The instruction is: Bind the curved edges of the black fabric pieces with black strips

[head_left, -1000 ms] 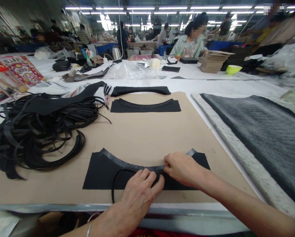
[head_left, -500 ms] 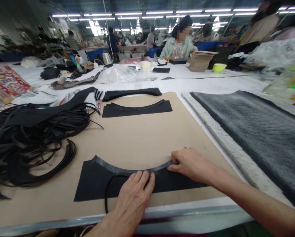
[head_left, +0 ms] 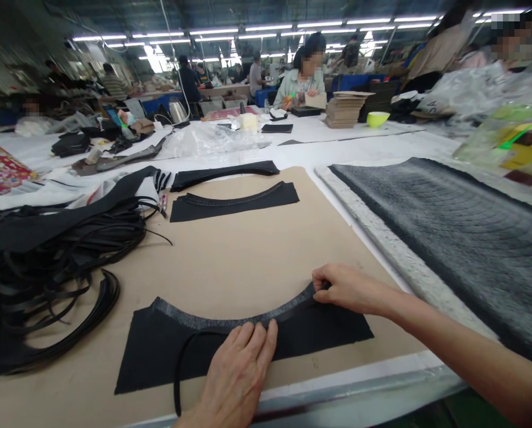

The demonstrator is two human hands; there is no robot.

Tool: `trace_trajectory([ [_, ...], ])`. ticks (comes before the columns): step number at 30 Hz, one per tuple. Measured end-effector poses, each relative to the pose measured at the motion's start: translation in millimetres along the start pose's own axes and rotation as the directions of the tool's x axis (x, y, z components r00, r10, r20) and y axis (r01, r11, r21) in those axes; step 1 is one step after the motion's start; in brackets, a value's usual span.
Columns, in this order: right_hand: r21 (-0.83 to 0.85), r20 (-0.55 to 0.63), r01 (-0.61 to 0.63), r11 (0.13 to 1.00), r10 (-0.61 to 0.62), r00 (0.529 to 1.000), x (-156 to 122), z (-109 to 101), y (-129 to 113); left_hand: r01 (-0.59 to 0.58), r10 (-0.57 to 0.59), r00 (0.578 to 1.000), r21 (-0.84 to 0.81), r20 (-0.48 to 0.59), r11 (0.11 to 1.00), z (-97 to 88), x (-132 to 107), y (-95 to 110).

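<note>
A black panel [head_left: 159, 351] with a concave upper edge lies on the brown board in front of me. A greyish band [head_left: 189, 319] follows its curve. My left hand [head_left: 243, 362] lies over the middle of the panel, fingers together and fingertips pressing down by the curve. A thin black strip [head_left: 177, 374] loops out from under those fingers toward the near table edge. At the right end of the curve, my right hand [head_left: 337, 288] is closed in a pinch, apparently on the strip; its fingers partly hide what they grip.
Two black curved pieces, a farther one [head_left: 225, 174] and a nearer one [head_left: 234, 202], lie toward the back of the brown board [head_left: 230, 255]. Left is a heap of black strips [head_left: 65, 238]. A grey textured sheet [head_left: 453, 226] lies right. A co-worker [head_left: 301, 80] sits across the table.
The view has shifted slightly, so the table things appear farther left. My right hand has moved slightly along the curve, its pinch kept. My left hand stays pressed on the panel.
</note>
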State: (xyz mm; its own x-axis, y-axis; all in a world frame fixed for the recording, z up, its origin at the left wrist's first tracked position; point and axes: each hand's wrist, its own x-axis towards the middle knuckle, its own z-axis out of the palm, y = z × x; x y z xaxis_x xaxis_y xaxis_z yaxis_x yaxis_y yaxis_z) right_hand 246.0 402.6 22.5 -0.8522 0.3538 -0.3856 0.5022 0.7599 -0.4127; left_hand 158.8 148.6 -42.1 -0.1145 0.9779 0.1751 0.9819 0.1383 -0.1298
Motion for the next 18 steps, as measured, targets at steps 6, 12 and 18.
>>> trace_trajectory([
  [6, 0.001, -0.012, -0.03, 1.0, 0.03, 0.999, 2.7, 5.3, 0.4, 0.006, -0.006, 0.998, -0.011, 0.059, 1.0, -4.6, 7.6, 1.8],
  [12, 0.032, 0.018, -0.068, 0.997, 0.068, 0.998, 4.3, 7.8, 5.6, -0.018, 0.02, 0.997, -0.031, 0.079, 0.999, -3.8, 9.9, -0.9],
  [18, 0.022, -0.07, -0.118, 0.993, 0.119, 0.99, 2.8, 5.7, -1.0, -0.036, 0.038, 0.996, -0.034, 0.078, 0.999, -3.1, 10.9, -2.7],
])
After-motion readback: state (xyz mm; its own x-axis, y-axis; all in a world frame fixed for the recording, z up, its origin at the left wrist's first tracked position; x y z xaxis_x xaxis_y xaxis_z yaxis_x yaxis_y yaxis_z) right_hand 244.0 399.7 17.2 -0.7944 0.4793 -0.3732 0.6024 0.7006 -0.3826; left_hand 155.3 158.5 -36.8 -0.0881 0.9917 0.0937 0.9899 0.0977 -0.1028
